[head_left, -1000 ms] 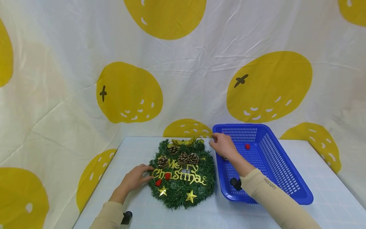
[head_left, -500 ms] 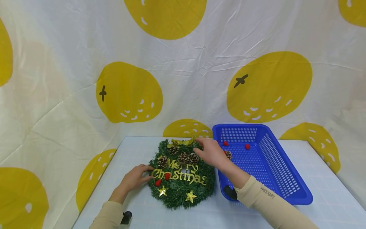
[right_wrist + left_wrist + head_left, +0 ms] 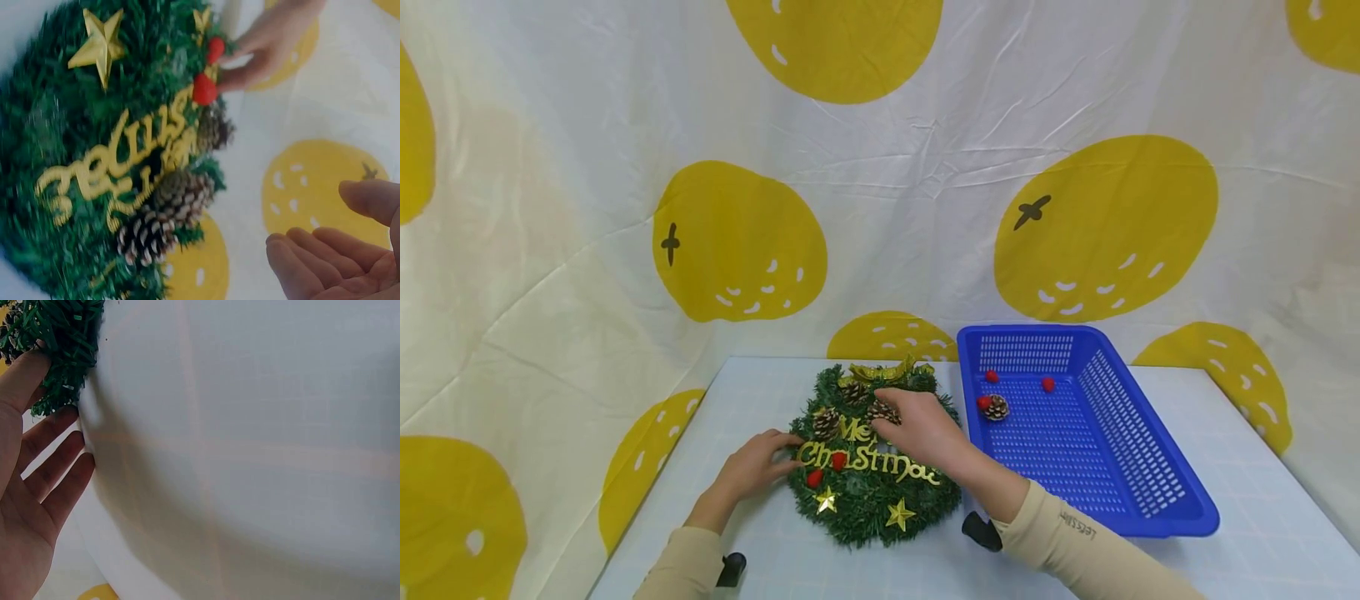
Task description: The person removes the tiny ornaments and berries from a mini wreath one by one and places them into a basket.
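Observation:
A green Christmas wreath (image 3: 861,521) lies on the table, with gold "Merry Christmas" lettering (image 3: 868,462), pine cones, a gold ribbon (image 3: 880,373) at the top and gold stars (image 3: 899,514). Two red berries (image 3: 204,89) sit by the lettering on its left side. My left hand (image 3: 756,467) pinches the wreath's left edge between thumb and index finger; its other fingers (image 3: 70,487) extend along the table. Above the upper right of the wreath, my right hand (image 3: 925,425) hovers with thumb and fingers apart, holding nothing and partly hiding the pine cones and the lettering.
To the right of the wreath stands a blue perforated basket (image 3: 1157,433), holding a pine cone (image 3: 996,407) and a few red berries (image 3: 1048,384). A white cloth with yellow fruit prints (image 3: 917,233) hangs behind the table.
My right hand has moved left from over the basket's left rim to above the wreath, uncovering the basket's pine cone and berries. My left hand has stayed at the wreath's edge.

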Demonstrator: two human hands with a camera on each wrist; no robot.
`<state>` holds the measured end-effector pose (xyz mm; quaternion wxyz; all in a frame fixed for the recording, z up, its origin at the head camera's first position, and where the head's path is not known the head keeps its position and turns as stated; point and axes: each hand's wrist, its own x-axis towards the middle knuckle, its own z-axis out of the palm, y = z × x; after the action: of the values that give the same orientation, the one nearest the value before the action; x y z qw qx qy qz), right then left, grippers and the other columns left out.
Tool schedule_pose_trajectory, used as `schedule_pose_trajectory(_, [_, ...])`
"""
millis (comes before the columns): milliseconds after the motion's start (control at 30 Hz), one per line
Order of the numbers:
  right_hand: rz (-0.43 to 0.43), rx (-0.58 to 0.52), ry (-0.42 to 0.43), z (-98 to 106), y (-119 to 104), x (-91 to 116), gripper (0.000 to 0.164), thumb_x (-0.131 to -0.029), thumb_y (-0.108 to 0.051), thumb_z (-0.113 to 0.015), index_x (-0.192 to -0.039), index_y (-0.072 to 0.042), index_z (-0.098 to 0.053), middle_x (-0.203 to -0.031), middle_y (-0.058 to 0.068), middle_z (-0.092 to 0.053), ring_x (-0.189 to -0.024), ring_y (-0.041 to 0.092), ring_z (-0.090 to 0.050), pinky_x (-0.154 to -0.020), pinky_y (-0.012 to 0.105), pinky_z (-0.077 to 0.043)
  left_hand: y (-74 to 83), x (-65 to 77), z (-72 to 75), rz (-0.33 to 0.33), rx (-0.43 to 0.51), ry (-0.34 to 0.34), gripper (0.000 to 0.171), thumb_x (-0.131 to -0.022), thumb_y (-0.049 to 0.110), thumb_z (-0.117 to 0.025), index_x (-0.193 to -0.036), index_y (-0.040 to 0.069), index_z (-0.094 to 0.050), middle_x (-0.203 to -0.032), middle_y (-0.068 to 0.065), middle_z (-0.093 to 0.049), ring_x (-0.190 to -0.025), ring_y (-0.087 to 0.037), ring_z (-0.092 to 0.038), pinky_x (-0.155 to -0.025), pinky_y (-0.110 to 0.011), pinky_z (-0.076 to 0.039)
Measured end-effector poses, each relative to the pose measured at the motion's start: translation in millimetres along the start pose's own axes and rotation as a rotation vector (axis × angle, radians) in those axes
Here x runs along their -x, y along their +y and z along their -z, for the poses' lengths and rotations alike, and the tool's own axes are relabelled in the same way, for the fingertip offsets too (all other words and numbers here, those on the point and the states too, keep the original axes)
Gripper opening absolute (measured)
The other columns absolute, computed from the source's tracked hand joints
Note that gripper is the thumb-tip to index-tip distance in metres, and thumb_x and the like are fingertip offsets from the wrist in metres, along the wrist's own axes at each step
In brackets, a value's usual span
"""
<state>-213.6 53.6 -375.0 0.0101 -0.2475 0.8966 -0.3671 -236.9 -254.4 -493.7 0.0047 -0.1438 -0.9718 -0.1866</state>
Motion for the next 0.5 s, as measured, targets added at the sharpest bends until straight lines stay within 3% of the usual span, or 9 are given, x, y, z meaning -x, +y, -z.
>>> schedule_pose_trajectory(233, [0.046, 0.002, -0.032, -24.3, 1.2, 2.5, 0.043, -0.095, -0.017, -0.064, -0.134, 0.000, -0.057, -0.120, 0.018, -0.066, -0.098, 0.032, -0.067, -0.090, 0.046, -0.053, 1.8, 0.3, 2.2, -0.013, 0.001, 0.004, 0.034, -0.087, 0.034, -0.074, -0.117, 0.017, -0.069, -0.114, -0.005, -0.064, -0.107, -0.029, -0.061, -0.087, -0.052, -0.051])
schedule_pose_trajectory(267, [0.046, -0.001, -0.037, -27.9, 1.8, 2.6, 0.044, -0.095, -0.018, -0.064, -0.134, 0.000, -0.057, -0.118, 0.018, -0.067, -0.090, 0.032, -0.068, -0.087, 0.046, -0.053, 2.2, 0.4, 2.6, -0.015, 0.001, 0.005, 0.034, -0.088, 0.034, -0.074, -0.117, 0.017, -0.069, -0.114, -0.005, -0.064, -0.107, -0.029, -0.061, -0.087, -0.052, -0.051])
schedule_pose_trajectory(300, [0.051, -0.002, -0.038, -31.5, 2.4, 2.4, 0.043, -0.095, -0.018, -0.065, -0.133, 0.000, -0.058, -0.126, 0.017, -0.063, -0.090, 0.029, -0.068, -0.087, 0.045, -0.054, 2.4, 0.6, 3.0, -0.017, 0.003, 0.005, 0.034, -0.088, 0.033, -0.074, -0.117, 0.017, -0.069, -0.114, -0.006, -0.064, -0.107, -0.029, -0.061, -0.087, -0.052, -0.051])
schedule_pose_trajectory(467, [0.057, 0.028, -0.050, -51.1, 8.9, -0.4, 0.043, -0.093, -0.020, -0.068, -0.131, -0.001, -0.060, -0.119, 0.015, -0.067, -0.061, 0.018, -0.063, -0.082, 0.040, -0.055, 2.8, 1.4, 4.1, -0.016, 0.003, -0.001, 0.035, -0.087, 0.034, -0.074, -0.117, 0.017, -0.069, -0.114, -0.006, -0.064, -0.107, -0.030, -0.061, -0.087, -0.052, -0.051])
schedule_pose_trajectory(500, [0.059, 0.039, -0.052, -54.9, 10.5, -1.5, 0.043, -0.093, -0.021, -0.068, -0.131, -0.002, -0.061, -0.119, 0.015, -0.067, -0.066, 0.016, -0.065, -0.083, 0.039, -0.055, 2.7, 1.5, 4.1, -0.015, 0.003, -0.002, 0.035, -0.087, 0.034, -0.074, -0.117, 0.017, -0.069, -0.114, -0.006, -0.064, -0.108, -0.031, -0.061, -0.087, -0.052, -0.051])
